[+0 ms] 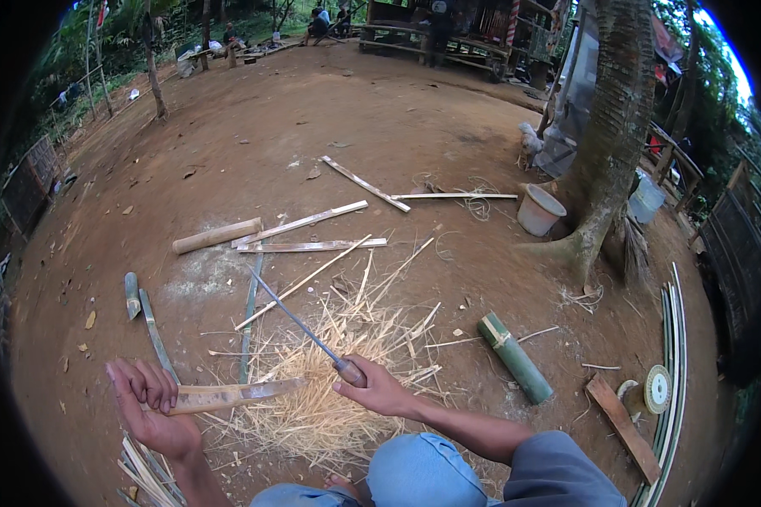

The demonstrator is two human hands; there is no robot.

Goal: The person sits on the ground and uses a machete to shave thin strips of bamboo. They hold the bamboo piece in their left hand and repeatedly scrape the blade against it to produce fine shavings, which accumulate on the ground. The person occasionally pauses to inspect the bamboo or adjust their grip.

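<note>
My left hand (154,407), at the lower left, has its fingers folded on a long, flat, tapering piece (228,397). It is tan and brown near the hand and greyer toward its pointed end; I cannot tell whether it is bamboo or a blade. My right hand (380,389) grips the wooden handle of a long, narrow metal tool (300,325), whose shaft slants up and left. The pointed end lies close to the tool's handle, with no clear contact. Beneath both hands spreads a heap of pale shavings (313,422). My blue-clad knee (423,469) shows below.
Split bamboo strips (313,218) and a bamboo length (217,236) lie ahead. Right are a green bamboo section (516,359), a wooden plank (624,429), a white-topped spool (658,389) and long poles (675,355). A bucket (539,209) stands beside a tree trunk (613,110); people (320,24) sit far off.
</note>
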